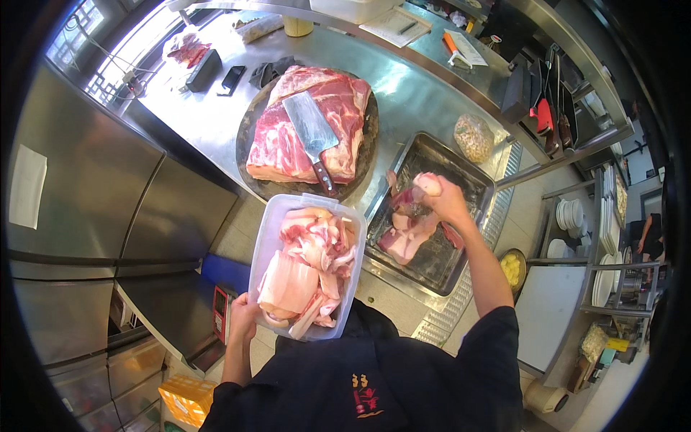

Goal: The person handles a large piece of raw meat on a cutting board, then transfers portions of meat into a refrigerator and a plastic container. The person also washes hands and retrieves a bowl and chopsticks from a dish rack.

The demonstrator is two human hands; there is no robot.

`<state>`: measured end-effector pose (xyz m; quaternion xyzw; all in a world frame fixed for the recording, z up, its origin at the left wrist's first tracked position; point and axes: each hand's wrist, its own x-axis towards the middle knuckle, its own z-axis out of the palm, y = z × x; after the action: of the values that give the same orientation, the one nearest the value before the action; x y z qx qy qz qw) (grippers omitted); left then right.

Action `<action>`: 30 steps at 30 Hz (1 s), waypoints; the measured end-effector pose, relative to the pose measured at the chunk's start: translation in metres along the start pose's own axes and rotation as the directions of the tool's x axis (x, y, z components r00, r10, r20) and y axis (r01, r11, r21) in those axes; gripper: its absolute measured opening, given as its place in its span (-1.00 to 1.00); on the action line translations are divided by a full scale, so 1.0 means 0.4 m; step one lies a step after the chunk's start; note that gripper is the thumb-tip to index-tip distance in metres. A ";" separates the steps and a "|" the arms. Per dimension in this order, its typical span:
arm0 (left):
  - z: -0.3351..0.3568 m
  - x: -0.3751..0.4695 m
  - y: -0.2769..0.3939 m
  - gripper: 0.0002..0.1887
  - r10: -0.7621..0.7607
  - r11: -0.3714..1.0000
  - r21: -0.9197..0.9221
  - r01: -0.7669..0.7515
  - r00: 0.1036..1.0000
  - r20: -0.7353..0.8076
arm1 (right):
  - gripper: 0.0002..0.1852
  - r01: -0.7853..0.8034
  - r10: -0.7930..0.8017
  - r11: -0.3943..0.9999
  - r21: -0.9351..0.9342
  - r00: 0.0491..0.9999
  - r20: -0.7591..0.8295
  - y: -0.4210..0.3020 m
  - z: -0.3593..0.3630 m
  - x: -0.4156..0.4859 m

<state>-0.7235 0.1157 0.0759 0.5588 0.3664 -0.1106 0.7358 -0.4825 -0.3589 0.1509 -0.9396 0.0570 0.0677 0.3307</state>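
My left hand (pixel 244 316) grips the lower left rim of a translucent plastic tub (pixel 263 259) filled with pale, fatty cuts of raw meat (pixel 291 283). Over a deep metal tray (pixel 432 278) at the right, my right hand (pixel 445 202) is closed on a piece of raw meat (pixel 427 183). More meat pieces (pixel 407 240) lie in the tray below it. Beyond the tub, a large slab of raw meat (pixel 345 108) rests on a round chopping board (pixel 248 127). A cleaver (pixel 310 123) lies flat on the slab, its wooden handle towards me.
A bag of small pale pieces (pixel 473 138) stands beyond the tray. On the steel table (pixel 399 81) are a phone (pixel 232 80), a dark cloth (pixel 270 70) and a grey block (pixel 204 70). A shelf rail with hanging knives is at the right; steel cabinets (pixel 81 200) stand left.
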 end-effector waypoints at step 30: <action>0.001 -0.008 0.006 -0.85 0.010 1.000 -0.005 -0.009 1.000 0.029 | -0.43 0.203 -0.114 0.923 -0.328 0.956 0.272 -0.076 0.110 -0.028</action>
<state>-0.7240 0.1155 0.0798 0.5570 0.3531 -0.1144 0.7429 -0.4929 -0.3071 0.1373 -0.9691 -0.0745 0.1664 0.1660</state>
